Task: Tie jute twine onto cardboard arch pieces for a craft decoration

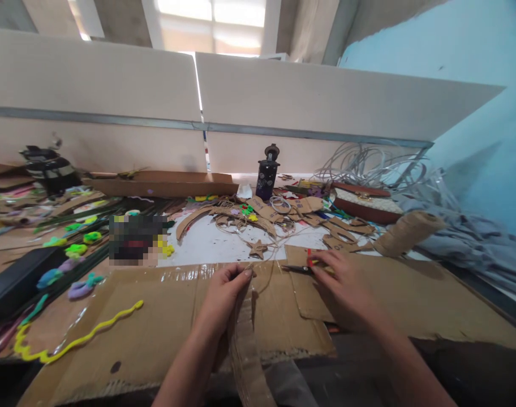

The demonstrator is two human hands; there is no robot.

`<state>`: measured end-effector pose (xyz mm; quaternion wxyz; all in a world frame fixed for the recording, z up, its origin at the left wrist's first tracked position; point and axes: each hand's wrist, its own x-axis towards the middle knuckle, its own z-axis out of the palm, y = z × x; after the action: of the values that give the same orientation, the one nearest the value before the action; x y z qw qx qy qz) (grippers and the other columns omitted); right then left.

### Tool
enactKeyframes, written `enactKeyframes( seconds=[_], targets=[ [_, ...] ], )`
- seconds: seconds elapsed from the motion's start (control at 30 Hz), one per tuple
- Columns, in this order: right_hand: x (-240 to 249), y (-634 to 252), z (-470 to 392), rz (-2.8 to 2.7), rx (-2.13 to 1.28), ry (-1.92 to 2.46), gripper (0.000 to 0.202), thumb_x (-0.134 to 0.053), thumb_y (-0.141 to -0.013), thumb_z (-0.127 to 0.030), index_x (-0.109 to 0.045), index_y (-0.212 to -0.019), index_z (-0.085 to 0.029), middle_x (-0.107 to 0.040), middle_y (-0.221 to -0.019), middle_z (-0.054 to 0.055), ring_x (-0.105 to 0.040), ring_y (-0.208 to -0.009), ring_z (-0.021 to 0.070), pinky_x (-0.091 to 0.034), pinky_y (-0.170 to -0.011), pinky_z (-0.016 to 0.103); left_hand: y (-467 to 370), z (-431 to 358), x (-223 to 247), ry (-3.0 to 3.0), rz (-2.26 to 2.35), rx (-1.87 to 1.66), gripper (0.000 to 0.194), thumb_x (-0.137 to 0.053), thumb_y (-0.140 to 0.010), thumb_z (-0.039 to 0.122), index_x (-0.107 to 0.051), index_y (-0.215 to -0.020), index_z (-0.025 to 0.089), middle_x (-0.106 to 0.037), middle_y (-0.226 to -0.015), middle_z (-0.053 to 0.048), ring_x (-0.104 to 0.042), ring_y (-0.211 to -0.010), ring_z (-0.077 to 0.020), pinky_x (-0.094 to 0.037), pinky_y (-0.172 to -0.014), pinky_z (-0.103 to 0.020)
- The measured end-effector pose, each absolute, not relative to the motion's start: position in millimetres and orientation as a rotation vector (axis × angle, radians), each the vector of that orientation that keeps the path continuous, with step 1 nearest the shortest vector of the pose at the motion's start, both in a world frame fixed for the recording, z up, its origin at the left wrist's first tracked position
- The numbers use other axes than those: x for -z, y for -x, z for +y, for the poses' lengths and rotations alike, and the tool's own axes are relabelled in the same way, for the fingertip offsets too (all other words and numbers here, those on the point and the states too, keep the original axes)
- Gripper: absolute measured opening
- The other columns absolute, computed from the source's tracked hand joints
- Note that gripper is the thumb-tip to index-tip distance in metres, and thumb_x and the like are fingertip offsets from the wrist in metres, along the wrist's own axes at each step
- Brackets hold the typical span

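Observation:
My left hand (232,288) pinches the upper end of a long curved cardboard strip (246,345), which hangs down toward the front edge. A thin twine (269,282) runs from near its fingertips to the back. To the right, my right hand (336,277) is closed on small scissors (299,269) with red and yellow on the handle, their dark blades pointing left. Beneath both hands lie flat cardboard sheets (156,316). Just beyond them is a small cardboard star (257,249) among loose twine.
A dark bottle (266,180) stands at the back. Right of it are a brown-and-white purse (366,202) and a twine spool (408,233). A yellow fuzzy strand (97,329), colourful flowers and a black case (22,280) lie left.

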<state>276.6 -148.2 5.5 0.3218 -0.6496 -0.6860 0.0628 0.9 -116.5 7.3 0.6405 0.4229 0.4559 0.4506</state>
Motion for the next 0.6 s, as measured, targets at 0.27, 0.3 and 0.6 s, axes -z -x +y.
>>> enactKeyframes(
  seconds=[0.27, 0.3, 0.6],
  targets=[
    [19, -316, -151, -2.054, -0.214, 1.778, 0.054, -0.05, -0.069, -0.011, -0.064, -0.12, -0.023, -0.064, -0.123, 0.01, -0.059, -0.115, 0.0292, -0.045, -0.098, 0.043, 1, -116, -5, -0.872, 1.016, -1.015, 0.03, -0.084, -0.058, 0.041, -0.07, -0.07, 0.018, -0.066, -0.06, -0.002, -0.057, -0.052, -0.0152, -0.042, -0.053, -0.025],
    [16, -313, -151, -2.049, -0.23, 1.773, 0.054, -0.051, -0.068, -0.011, -0.064, -0.119, -0.022, -0.064, -0.122, 0.011, -0.059, -0.113, 0.0296, -0.046, -0.096, 0.043, 1, -117, -5, -0.866, 1.018, -1.015, 0.031, -0.084, -0.058, 0.041, -0.07, -0.072, 0.018, -0.067, -0.061, -0.002, -0.058, -0.052, -0.0155, -0.043, -0.053, -0.025],
    [1, -267, -162, -1.443, -1.082, 1.331, 0.053, -0.066, -0.082, -0.029, -0.06, -0.135, -0.024, -0.062, -0.136, 0.012, -0.061, -0.119, 0.0334, -0.052, -0.095, 0.046, 1, -115, -6, -0.768, 0.969, -1.042, 0.032, -0.087, -0.056, 0.039, -0.069, -0.071, 0.017, -0.067, -0.056, -0.001, -0.058, -0.048, -0.0134, -0.042, -0.049, -0.023]
  ],
)
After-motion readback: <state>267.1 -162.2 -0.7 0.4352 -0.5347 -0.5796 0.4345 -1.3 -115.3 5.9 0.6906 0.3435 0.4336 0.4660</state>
